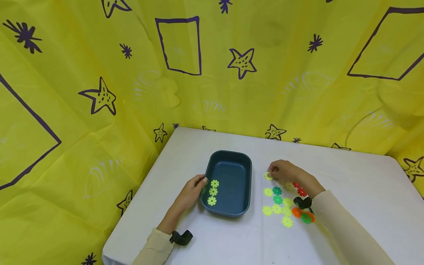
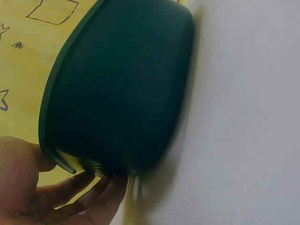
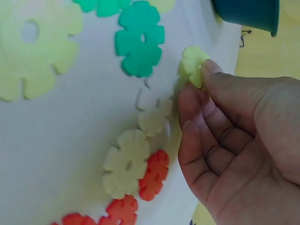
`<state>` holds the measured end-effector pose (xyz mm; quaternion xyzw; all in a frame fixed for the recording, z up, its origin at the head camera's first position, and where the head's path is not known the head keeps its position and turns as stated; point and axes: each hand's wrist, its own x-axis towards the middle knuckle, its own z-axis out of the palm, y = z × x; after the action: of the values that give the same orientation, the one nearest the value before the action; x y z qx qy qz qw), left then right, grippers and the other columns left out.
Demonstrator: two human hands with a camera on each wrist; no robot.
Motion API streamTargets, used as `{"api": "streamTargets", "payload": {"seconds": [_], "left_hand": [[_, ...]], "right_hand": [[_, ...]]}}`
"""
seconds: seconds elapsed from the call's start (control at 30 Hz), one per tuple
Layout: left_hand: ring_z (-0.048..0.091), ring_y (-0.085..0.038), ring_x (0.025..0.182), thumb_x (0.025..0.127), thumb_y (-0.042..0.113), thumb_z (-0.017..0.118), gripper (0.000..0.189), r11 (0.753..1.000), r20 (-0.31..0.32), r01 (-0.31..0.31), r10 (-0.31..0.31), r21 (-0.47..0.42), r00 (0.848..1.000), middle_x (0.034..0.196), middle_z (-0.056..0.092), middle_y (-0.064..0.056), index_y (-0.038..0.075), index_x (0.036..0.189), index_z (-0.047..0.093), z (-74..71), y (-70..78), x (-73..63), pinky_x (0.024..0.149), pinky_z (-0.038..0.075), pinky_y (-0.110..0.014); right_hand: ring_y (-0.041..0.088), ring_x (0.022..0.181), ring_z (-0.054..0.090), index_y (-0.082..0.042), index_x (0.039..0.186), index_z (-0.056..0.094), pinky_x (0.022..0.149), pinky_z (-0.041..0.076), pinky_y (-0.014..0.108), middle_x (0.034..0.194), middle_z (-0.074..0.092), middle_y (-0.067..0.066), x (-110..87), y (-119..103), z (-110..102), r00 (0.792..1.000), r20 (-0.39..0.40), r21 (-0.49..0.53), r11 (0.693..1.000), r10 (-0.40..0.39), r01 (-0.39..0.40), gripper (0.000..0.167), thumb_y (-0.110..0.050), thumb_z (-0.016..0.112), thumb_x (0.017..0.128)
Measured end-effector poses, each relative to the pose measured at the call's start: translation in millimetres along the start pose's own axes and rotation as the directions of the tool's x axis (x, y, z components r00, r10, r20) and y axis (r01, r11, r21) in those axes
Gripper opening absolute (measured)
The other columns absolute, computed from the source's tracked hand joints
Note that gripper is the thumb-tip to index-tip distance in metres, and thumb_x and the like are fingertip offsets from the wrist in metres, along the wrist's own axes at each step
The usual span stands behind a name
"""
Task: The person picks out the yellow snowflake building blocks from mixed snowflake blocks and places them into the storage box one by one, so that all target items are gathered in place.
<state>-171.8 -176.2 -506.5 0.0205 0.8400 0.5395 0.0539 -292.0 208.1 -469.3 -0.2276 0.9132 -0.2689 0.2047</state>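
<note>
**Tray [image 1: 232, 186] gripped by my left hand [image 1: 190, 189], yellow disc [image 1: 267, 177] pinched in my right hand [image 1: 286, 171]**

Tray dark blue-green, rounded corners, resting on the white-covered bench [image 1: 357, 176]. Contents: three yellow discs [image 1: 213, 192], notched like small flowers, in a row along the left side. Rest of its floor bare.

Left hand narrow on the tray's left side: thumb at the rim, fingers along the outer wall. Right hand well apart from the tray, to its right, thumb and fingertips closed on one yellow disc; whether that disc touches the bench, I cannot tell.

Loose on the bench, right of the tray: more yellow discs [image 1: 276, 209], two green discs [image 1: 277, 195] close together, orange discs [image 1: 297, 212] near my right sleeve [image 1: 341, 228], a third green disc [image 1: 306, 218] partly over one of them. Red discs [image 1: 301, 191] near my right wrist.

Views compared. Head: the only one to show inside the tray. Left wrist: the tray's outer wall, and my fingers [image 2: 89, 192] against it. Right wrist: a pale cream disc [image 3: 125, 164] just beside the red ones and a whitish, nearly clear disc [image 3: 154, 116], both hard to make out from the head; also a corner of the tray, beyond the pinched disc.
</note>
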Motion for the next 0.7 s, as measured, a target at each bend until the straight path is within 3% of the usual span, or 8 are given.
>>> {"api": "streamTargets", "payload": {"seconds": [0.2,0.3,0.57,0.7], "left_hand": [[0.052,-0.040,0.141,0.112,0.040,0.050,0.054,1.000,-0.002,0.007,-0.007,0.010,1.000,0.148,0.059,-0.022,0.000,0.149,0.055,0.1,0.9,0.5,0.115,0.044,-0.058],[0.053,-0.040,0.140,0.112,0.040,0.051,0.054,1.000,-0.003,0.010,-0.010,0.010,1.000,0.147,0.060,-0.021,0.000,0.148,0.055,0.1,0.4,0.5,0.114,0.045,-0.058],[0.054,-0.039,0.139,0.113,0.038,0.050,0.053,1.000,-0.001,-0.003,0.003,0.016,1.000,0.147,0.060,-0.021,0.000,0.148,0.055,0.3,-0.6,2.0,0.113,0.046,-0.057],[0.054,-0.039,0.139,0.113,0.038,0.050,0.053,1.000,0.001,-0.001,0.001,0.016,1.000,0.147,0.060,-0.022,-0.001,0.148,0.055,0.4,-0.5,2.0,0.113,0.046,-0.057]], "right_hand": [[0.020,0.081,0.055,-0.002,0.103,0.067,0.071,0.050,0.032,0.091,0.063,0.006,-0.5,-2.3,-16.7,1.000,-0.019,0.012,1.000,-0.015,0.015,0.009,-0.011,0.066,0.104],[0.022,0.085,0.057,-0.002,0.104,0.067,0.075,0.051,0.033,0.092,0.065,0.008,2.3,-6.4,-26.9,0.999,-0.034,0.001,1.000,-0.025,0.025,0.011,-0.012,0.066,0.104],[0.031,0.088,0.062,-0.001,0.104,0.067,0.075,0.049,0.033,0.094,0.069,0.013,4.0,-27.8,-48.0,0.994,-0.091,0.008,0.998,-0.057,0.058,0.015,-0.016,0.066,0.106],[0.027,0.088,0.064,0.000,0.105,0.067,0.077,0.052,0.033,0.096,0.069,0.015,7.2,-41.4,-53.0,0.987,-0.138,0.023,0.996,-0.086,0.090,0.014,-0.014,0.066,0.105]]}}
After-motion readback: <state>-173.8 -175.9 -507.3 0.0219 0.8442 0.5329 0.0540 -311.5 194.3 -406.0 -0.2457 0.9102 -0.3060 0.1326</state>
